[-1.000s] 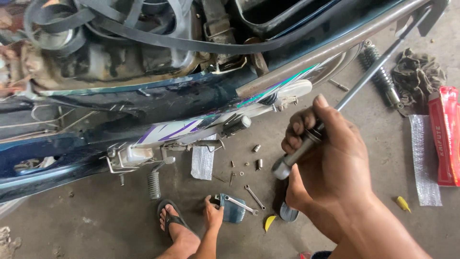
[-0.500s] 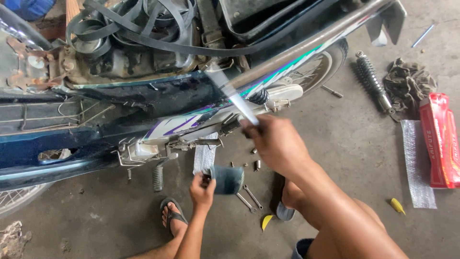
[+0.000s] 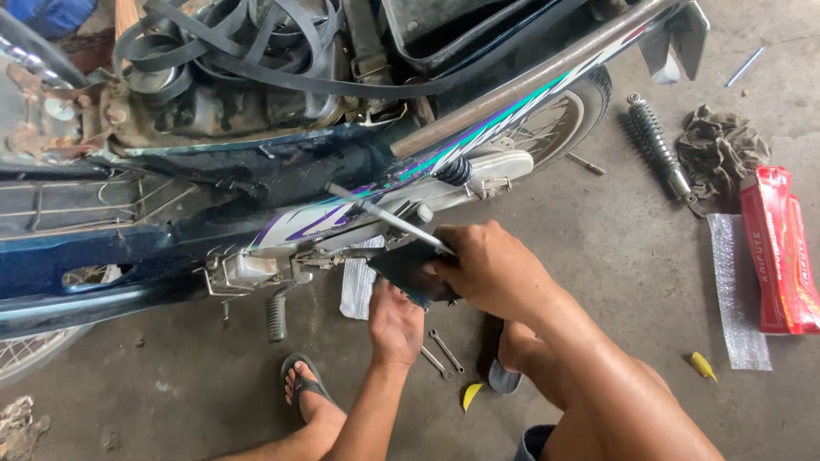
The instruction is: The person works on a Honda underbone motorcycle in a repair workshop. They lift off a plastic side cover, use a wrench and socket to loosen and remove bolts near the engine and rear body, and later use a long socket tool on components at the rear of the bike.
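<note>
Low centre of frame: left hand (image 3: pixel 395 323) cupped under a dark flat part (image 3: pixel 408 270), right hand (image 3: pixel 494 271) clamped on it and on a long metal rod (image 3: pixel 389 218) angled up-left toward the motorcycle (image 3: pixel 256 183). Likely fitting stage; calling next for steady alignment. Rod's handle, fingertips and part's shape hidden; spanners (image 3: pixel 442 352) half covered.

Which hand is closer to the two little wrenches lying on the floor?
The left hand. It sits just above and beside the small wrenches on the concrete. The right hand is higher up, gripping a metal rod by the motorbike, farther from them.
</note>
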